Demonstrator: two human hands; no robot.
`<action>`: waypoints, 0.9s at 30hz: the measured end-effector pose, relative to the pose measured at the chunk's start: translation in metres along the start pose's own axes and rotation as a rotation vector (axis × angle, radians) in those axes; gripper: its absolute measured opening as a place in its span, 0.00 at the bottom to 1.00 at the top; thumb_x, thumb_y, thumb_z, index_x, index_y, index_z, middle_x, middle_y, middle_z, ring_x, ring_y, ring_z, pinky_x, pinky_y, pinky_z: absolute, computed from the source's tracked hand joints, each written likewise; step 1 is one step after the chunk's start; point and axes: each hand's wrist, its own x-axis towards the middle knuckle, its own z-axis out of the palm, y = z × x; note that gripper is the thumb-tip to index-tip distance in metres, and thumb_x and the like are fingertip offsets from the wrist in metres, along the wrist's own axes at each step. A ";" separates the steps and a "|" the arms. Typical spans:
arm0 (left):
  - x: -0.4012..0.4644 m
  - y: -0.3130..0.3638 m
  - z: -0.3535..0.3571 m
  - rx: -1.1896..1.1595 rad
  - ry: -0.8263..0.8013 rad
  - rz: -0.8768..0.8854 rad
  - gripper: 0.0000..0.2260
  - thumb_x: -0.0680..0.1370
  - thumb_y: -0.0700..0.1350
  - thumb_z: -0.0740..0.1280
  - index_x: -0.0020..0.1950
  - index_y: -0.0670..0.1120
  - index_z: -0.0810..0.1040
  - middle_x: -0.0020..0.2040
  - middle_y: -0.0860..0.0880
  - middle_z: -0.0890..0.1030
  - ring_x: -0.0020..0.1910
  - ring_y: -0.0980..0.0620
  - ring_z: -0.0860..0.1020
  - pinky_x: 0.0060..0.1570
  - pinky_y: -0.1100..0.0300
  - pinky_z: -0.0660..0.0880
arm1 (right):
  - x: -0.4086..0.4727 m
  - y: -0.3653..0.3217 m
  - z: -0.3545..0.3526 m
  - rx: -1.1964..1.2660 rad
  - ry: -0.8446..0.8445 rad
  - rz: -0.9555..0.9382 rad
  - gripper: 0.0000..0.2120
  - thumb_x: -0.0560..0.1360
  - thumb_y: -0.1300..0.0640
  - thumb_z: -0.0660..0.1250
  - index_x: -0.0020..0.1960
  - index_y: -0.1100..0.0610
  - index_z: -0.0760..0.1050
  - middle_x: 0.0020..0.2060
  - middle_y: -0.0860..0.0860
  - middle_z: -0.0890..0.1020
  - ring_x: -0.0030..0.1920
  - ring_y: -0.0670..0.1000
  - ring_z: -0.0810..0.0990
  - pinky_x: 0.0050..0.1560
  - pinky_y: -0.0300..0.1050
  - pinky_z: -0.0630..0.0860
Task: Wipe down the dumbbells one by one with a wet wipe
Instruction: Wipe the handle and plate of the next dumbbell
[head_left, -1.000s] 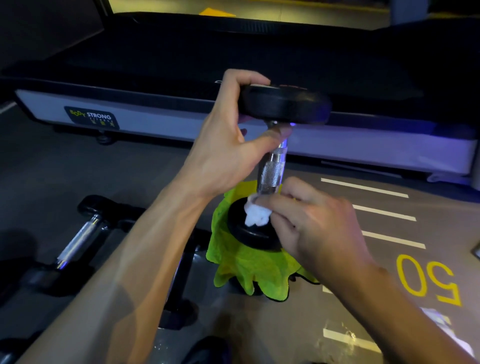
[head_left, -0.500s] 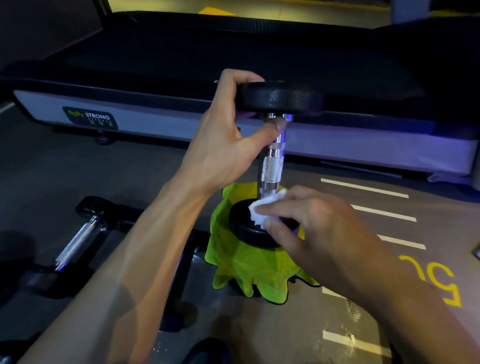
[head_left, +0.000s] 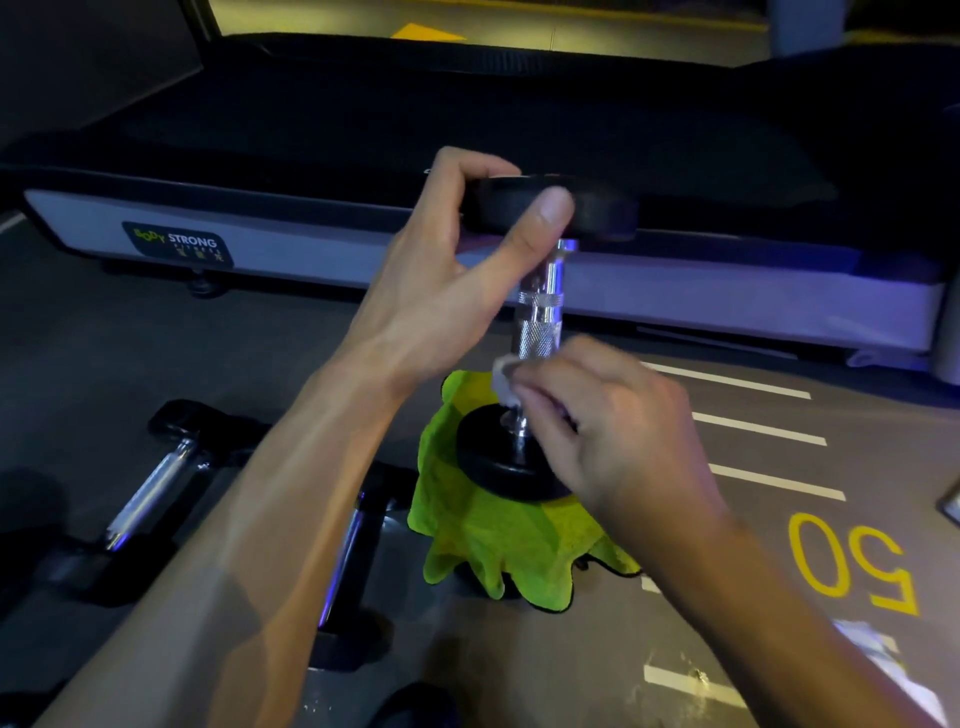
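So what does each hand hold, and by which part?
Left hand grips the upright dumbbell by its top head. Right hand pinches the wet wipe against the handle's lower end.

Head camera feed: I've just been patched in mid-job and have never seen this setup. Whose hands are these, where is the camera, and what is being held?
There is no machine here: a person works with bare hands, and the one camera sits on their head, looking forward and down. The left hand grips the top black weight of a dumbbell that stands upright, its lower weight resting on a bright green cloth on the floor. The right hand pinches a white wet wipe against the lower part of the metal handle. To the left, more dumbbells lie on the floor. Behind runs the long dark base of a treadmill, and a yellow "50" is painted on the floor at right.
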 end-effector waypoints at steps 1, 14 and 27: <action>0.002 -0.001 -0.001 -0.005 0.007 -0.003 0.23 0.76 0.66 0.67 0.62 0.52 0.74 0.54 0.58 0.80 0.56 0.56 0.78 0.64 0.44 0.75 | 0.007 0.003 0.000 -0.020 0.063 -0.019 0.05 0.78 0.60 0.71 0.53 0.55 0.83 0.44 0.51 0.82 0.42 0.57 0.81 0.40 0.50 0.78; 0.003 -0.002 -0.001 -0.105 -0.013 -0.004 0.16 0.76 0.61 0.70 0.57 0.53 0.75 0.52 0.57 0.80 0.54 0.56 0.78 0.59 0.49 0.76 | 0.030 0.008 -0.007 0.015 0.212 -0.038 0.05 0.80 0.63 0.69 0.54 0.59 0.83 0.49 0.53 0.81 0.47 0.54 0.82 0.46 0.50 0.78; 0.005 0.006 0.000 -0.099 -0.038 -0.023 0.10 0.83 0.59 0.62 0.52 0.54 0.75 0.52 0.50 0.80 0.53 0.53 0.79 0.62 0.42 0.76 | 0.025 0.009 -0.002 0.048 0.291 0.003 0.07 0.79 0.65 0.70 0.56 0.60 0.84 0.50 0.55 0.82 0.49 0.57 0.83 0.48 0.53 0.79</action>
